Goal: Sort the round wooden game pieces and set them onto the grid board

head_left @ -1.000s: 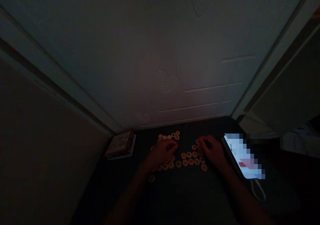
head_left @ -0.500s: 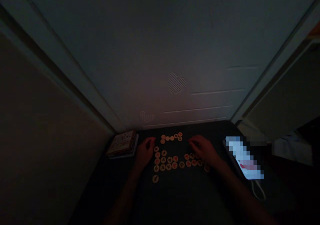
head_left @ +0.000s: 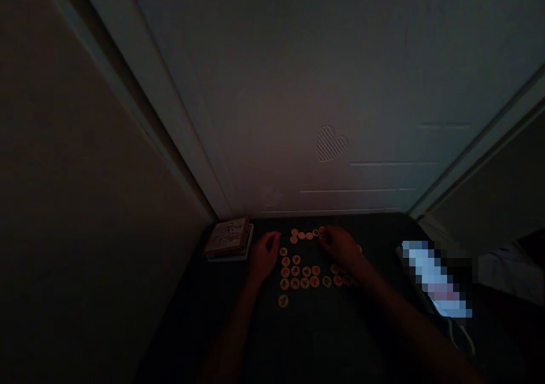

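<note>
Left hand (head_left: 264, 254): one; fingers curled, hold unclear; just beside discs.
Right hand (head_left: 339, 245): one; fingers bent at far row's right end, gap and hold hidden.
Discs (head_left: 295, 271): on dark table (head_left: 319, 338); four plain far side, eleven-disc left block, one alone nearer; right ones partly covered.
Phone (head_left: 438, 282): one, right.

Legible text: none. You see marks on the round pieces (head_left: 295, 271) and stack top (head_left: 230, 230), too small to read; phone screen (head_left: 438, 284) pixelated.
</note>
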`<act>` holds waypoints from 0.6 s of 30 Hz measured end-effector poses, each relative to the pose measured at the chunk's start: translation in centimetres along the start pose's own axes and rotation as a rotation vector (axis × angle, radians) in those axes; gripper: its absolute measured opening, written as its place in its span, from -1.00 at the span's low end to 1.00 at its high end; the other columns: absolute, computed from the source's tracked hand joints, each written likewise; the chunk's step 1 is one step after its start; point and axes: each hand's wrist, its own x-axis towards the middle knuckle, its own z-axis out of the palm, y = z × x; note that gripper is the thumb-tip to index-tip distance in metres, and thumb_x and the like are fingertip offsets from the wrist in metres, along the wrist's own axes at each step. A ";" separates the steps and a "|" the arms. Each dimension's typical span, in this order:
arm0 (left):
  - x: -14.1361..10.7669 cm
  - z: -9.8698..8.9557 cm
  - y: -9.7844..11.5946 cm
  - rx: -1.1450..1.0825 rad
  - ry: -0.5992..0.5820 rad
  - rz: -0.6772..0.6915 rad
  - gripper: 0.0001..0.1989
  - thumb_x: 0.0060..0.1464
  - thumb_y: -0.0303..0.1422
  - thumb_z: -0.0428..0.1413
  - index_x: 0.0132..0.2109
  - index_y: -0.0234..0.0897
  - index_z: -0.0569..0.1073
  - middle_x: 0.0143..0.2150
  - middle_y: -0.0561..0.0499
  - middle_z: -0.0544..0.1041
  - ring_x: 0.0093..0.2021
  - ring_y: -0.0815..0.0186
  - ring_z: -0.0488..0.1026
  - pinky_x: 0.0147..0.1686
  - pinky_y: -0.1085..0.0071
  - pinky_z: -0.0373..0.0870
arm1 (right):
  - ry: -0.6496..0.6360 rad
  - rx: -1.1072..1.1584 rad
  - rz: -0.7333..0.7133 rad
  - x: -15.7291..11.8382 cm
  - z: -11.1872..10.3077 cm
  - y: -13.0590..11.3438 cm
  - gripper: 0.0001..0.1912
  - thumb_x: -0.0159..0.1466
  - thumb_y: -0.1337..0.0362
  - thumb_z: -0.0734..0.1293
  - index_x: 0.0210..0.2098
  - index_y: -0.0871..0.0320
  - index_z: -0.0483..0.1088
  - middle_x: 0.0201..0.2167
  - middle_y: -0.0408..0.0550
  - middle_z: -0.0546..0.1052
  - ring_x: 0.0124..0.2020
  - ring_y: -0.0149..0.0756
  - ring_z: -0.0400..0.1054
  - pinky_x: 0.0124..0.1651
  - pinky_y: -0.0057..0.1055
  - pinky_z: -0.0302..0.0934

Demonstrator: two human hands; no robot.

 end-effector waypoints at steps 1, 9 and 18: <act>0.0 0.0 0.0 -0.003 -0.001 0.000 -0.68 0.27 -0.15 0.01 -0.10 -0.22 0.57 -0.15 -0.07 0.67 -0.14 0.18 0.60 -0.09 0.28 0.51 | -0.005 0.011 -0.003 -0.1 -0.1 0.1 -0.80 0.24 0.36 0.37 -0.13 0.11 0.52 -0.19 0.03 0.61 -0.22 -0.20 0.49 -0.11 -0.32 0.34; 0.0 0.0 0.0 -0.007 -0.015 0.001 -0.70 0.27 -0.16 0.03 -0.10 -0.21 0.57 -0.14 -0.05 0.66 -0.13 0.17 0.59 -0.08 0.27 0.49 | 0.003 0.117 -0.054 -1.6 -2.5 1.8 -0.72 0.22 0.33 0.38 -0.06 0.10 0.55 -0.13 0.01 0.56 -0.16 -0.23 0.49 -0.06 -0.30 0.38; 0.0 0.1 -0.2 0.019 -0.009 -0.020 -0.67 0.27 -0.13 0.01 -0.10 -0.20 0.58 -0.16 -0.05 0.67 -0.15 0.17 0.60 -0.10 0.28 0.50 | -0.010 0.439 0.112 -3.2 -5.3 3.9 -0.73 0.30 0.07 0.35 -0.12 0.06 0.54 -0.26 -0.09 0.65 -0.29 -0.25 0.55 -0.31 -0.39 0.42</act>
